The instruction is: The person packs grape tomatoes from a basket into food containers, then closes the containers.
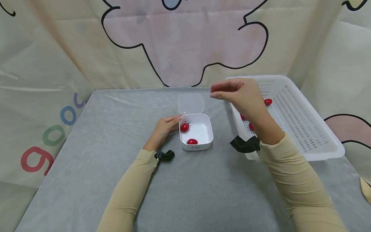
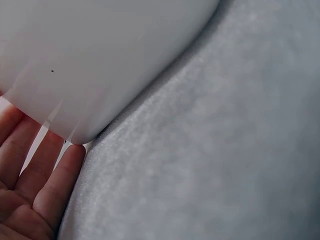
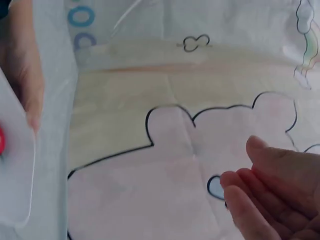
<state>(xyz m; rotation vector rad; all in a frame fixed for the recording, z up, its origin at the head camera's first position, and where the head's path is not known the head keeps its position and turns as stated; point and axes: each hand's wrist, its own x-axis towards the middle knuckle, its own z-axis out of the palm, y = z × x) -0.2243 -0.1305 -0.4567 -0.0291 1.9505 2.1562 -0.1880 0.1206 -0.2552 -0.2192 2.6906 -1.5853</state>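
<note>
Left hand (image 1: 165, 129) touches white box (image 1: 203, 147), fingers nearly straight. 2 red tomatoes (image 1: 184, 127) inside box (translucent lid (image 1: 190, 103) just behind). Right hand (image 1: 242, 96) in air near white basket (image 1: 304, 129), fingers loosely curved, thumb apart from fingertips.

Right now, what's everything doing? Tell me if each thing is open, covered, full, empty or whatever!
White box: open, upright, mostly bare inside.
Two tomatoes: in the box, lying apart.
Clear lid: off the box's top, lying behind it.
White basket: uncovered, some tomatoes inside.
Left grip: touching the box's side.
Right grip: in the air, nothing visible in it.
</note>
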